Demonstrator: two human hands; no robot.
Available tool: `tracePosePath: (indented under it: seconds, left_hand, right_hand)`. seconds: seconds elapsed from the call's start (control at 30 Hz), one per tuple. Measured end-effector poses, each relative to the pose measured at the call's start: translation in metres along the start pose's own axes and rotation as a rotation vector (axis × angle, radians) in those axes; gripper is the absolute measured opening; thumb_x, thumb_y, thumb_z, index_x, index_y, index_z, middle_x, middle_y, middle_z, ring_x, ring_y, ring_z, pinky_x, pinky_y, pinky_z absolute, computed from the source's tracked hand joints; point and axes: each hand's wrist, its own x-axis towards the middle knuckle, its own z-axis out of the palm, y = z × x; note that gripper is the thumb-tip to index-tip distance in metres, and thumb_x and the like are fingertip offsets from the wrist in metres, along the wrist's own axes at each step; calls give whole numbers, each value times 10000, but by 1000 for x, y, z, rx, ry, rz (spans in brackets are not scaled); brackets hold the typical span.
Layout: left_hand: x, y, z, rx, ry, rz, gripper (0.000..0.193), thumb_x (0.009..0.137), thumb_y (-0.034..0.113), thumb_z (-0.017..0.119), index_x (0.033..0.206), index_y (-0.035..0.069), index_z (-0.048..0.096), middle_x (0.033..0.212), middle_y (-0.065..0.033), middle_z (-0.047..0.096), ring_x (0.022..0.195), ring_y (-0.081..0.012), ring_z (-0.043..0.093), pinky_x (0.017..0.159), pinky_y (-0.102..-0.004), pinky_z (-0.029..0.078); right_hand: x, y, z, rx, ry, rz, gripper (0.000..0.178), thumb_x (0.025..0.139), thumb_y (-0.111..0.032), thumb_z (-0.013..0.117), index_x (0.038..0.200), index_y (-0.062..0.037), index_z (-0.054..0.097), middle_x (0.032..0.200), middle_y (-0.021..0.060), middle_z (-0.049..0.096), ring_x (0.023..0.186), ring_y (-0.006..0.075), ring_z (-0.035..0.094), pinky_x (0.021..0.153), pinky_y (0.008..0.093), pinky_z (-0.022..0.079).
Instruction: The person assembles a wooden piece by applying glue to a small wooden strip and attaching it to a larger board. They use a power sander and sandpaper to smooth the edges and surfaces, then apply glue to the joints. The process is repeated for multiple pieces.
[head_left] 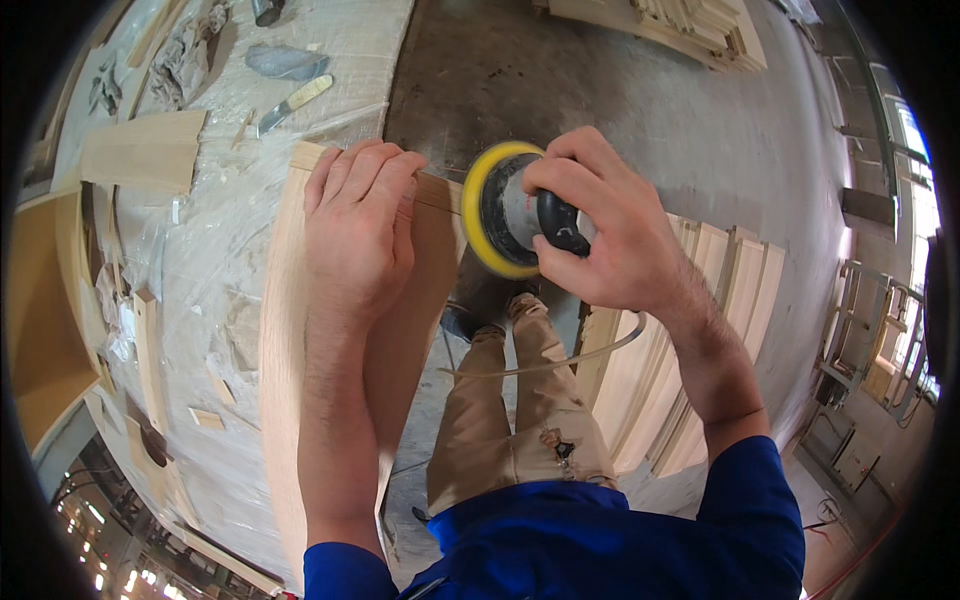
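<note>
My left hand (360, 225) is closed over the far end of a long pale wooden board (282, 400), its fingers curled across the top edge. The board stands on edge along the near side of the table, with one broad face toward my legs. In my right hand (612, 225) is a random orbital sander (512, 212) with a yellow pad and black grip, held tilted on its side. The pad's rim is beside the board's far end; whether they touch I cannot tell. A thin hose (530, 370) hangs below my right wrist.
Plastic film covers the table (225, 290) at left. On it lie a putty knife (296, 104), a grey rag (285, 62), crumpled paper (188, 60) and wood offcuts (145, 150). Stacked wooden parts (690, 350) stand right of my legs; another stack (690, 30) is at the far side.
</note>
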Motion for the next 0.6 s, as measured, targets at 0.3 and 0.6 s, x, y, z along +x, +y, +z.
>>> tracePosePath:
  seconds: [0.3, 0.6]
  left_hand:
    - [4, 3, 1, 6, 23, 16, 186, 1091, 139, 580, 1195, 85, 724, 1220, -92, 716, 1209, -326, 656, 1107, -467, 441]
    - [4, 4, 0, 11, 9, 19, 183, 1087, 150, 597, 1199, 84, 725, 1215, -93, 718, 1204, -325, 654, 1099, -463, 446]
  right_hand:
    - [-29, 13, -7, 22, 20, 37, 428, 762, -122, 779, 1182, -127, 693, 1173, 110, 604, 964, 353, 692, 776, 445, 581]
    - [-35, 25, -9, -73, -67, 71, 422, 747, -82, 795, 1154, -120, 692, 1153, 116, 601, 951, 351, 689, 766, 447, 584]
